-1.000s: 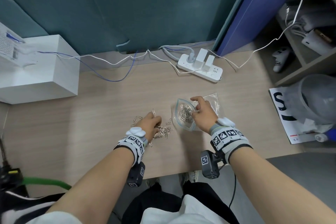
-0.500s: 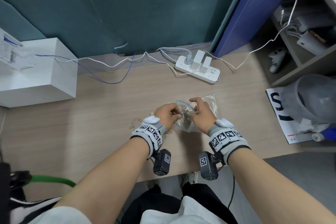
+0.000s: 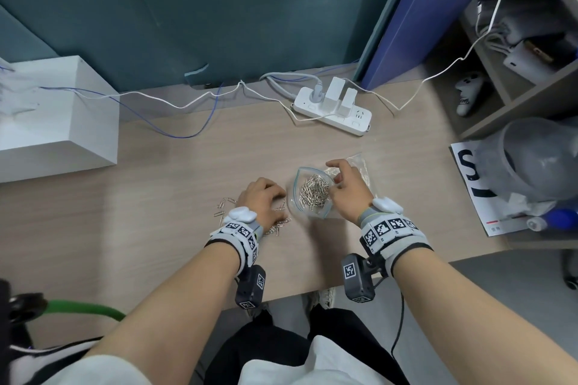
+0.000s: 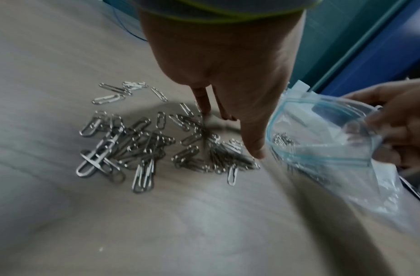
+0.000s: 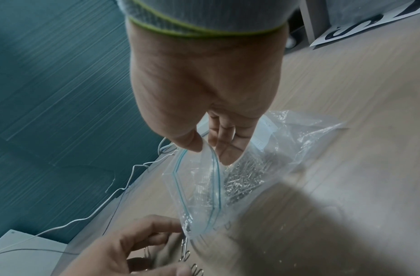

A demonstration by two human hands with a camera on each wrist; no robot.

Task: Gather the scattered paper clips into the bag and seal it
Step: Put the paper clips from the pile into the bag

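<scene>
A clear zip bag (image 3: pixel 312 211) with a blue seal strip lies mouth-open on the wooden desk, holding a heap of silver paper clips (image 3: pixel 314 191). My right hand (image 3: pixel 339 180) pinches the bag's upper rim (image 5: pixel 215 162) between thumb and fingers and holds the mouth open. Left of the bag, loose paper clips (image 4: pixel 133 142) lie scattered on the desk. My left hand (image 4: pixel 230 130) is over them with fingers spread and pointing down, fingertips (image 4: pixel 205 109) touching the desk among the clips and nothing pinched. A few more clips (image 3: pixel 223 208) lie left of that hand.
A white power strip (image 3: pixel 333 114) with plugs and trailing cables lies at the back of the desk. A white box (image 3: pixel 59 122) stands at the left. A printed sheet (image 3: pixel 475 184) and a grey plastic object (image 3: pixel 544 156) sit at the right edge.
My left hand went from the loose clips to the bag's mouth, then came back to the loose clips. The right hand kept its hold on the bag's rim.
</scene>
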